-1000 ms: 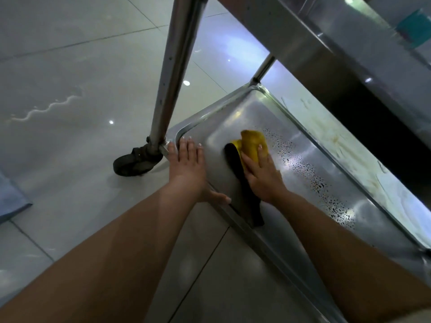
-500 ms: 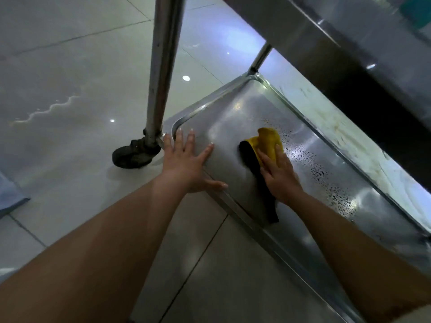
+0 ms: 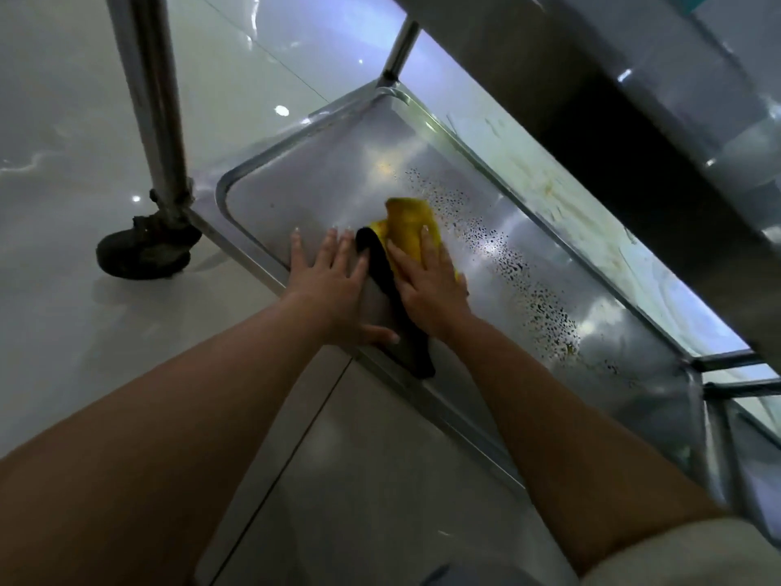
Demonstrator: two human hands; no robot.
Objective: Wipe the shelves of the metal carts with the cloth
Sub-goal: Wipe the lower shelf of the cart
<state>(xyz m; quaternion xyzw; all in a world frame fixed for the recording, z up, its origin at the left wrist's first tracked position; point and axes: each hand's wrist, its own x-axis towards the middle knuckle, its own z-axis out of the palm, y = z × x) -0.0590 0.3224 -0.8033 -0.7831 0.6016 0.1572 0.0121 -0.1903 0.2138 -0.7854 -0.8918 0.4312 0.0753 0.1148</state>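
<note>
The bottom shelf [image 3: 296, 188] of the metal cart is a shallow steel tray with a raised rim. A band of water droplets [image 3: 520, 268] runs along it. A crumpled yellow cloth [image 3: 408, 224] lies on the shelf, and my right hand [image 3: 427, 281] presses flat on it with straight fingers. My left hand [image 3: 334, 285] rests flat on the shelf just left of the cloth, its thumb at the near rim. A dark shadow of the right hand falls between the two hands.
A cart post [image 3: 156, 107] rises at the left with a black caster wheel [image 3: 143, 251] on the glossy tiled floor [image 3: 63, 332]. An upper shelf [image 3: 634, 78] overhangs the right side. A second cart's frame [image 3: 727, 399] adjoins at the right.
My left hand slid right along the near rim from the cart's corner until it lies beside the right hand. The cloth and right hand moved a little farther from that corner.
</note>
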